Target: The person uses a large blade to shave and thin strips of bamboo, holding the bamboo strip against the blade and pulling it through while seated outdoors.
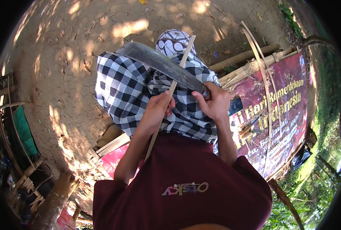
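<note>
My right hand [216, 102] is closed round the handle of a machete [155, 61]. Its long, dark blade reaches up and to the left, with a broad rounded tip. A thin bamboo strip [184, 57] runs up from against my shirt, pinched in the fingers of my left hand [157, 110]. Just above that hand the blade crosses the strip and seems to touch it. Most of the machete's handle is hidden by my right hand. Both hands are over the black-and-white checkered cloth [118, 86] across my lap.
On my right a dark red printed banner [293, 84] covers a bamboo-edged surface. Long curved bamboo strips [260, 63] lie over it, beside a small dark flat object [235, 106]. Cracked bare soil [63, 50] spreads ahead and left. A patterned white cloth [173, 40] shows beyond my lap.
</note>
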Motion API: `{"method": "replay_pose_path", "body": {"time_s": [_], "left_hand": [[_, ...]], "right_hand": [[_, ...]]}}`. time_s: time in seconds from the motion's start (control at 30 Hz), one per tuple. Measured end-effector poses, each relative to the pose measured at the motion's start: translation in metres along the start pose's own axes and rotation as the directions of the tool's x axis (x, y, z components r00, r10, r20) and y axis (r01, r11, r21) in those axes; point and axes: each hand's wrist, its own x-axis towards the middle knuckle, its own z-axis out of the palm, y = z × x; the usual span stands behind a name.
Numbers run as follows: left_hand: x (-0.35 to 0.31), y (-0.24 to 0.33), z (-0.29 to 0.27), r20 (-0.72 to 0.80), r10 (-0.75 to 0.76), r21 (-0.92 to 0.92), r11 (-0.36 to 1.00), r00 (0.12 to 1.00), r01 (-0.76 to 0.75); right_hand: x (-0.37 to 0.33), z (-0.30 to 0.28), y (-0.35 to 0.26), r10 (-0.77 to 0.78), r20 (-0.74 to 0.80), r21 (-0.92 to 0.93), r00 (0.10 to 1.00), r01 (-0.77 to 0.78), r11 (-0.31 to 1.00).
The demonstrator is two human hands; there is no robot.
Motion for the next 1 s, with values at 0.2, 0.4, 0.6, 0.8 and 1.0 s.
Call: {"method": "replay_pose_path", "body": {"time_s": [0.2, 0.4, 0.6, 0.8, 1.0], "left_hand": [[-0.014, 0.006, 0.016, -0.033, -0.032, -0.009, 0.999, 0.999, 0.032], [-0.016, -0.009, 0.017, -0.107, 0.196, 0.302, 0.940, 0.975, -0.156], [-0.036, -0.002, 0.012, -0.138, 0.261, 0.453, 0.874, 0.955, -0.174], [-0.071, 0.004, -0.004, -0.149, 0.030, 0.118, 0.993, 0.988, -0.012], [-0.029, 0.010, -0.001, -0.017, -0.156, 0.015, 0.988, 0.988, 0.157]], "right_hand": [[-0.007, 0.008, -0.012, -0.166, 0.129, 0.073, 0.978, 0.158, 0.985], [-0.012, 0.006, -0.011, -0.213, 0.207, -0.004, 0.955, 0.219, 0.976], [-0.001, 0.003, 0.020, -0.088, 0.110, -0.192, 0.990, 0.108, 0.975], [0.019, -0.038, 0.104, 0.470, -0.158, -0.051, 0.868, -0.483, 0.874], [-0.004, -0.024, 0.034, 0.217, 0.001, 0.071, 0.976, -0.216, 0.974]]}}
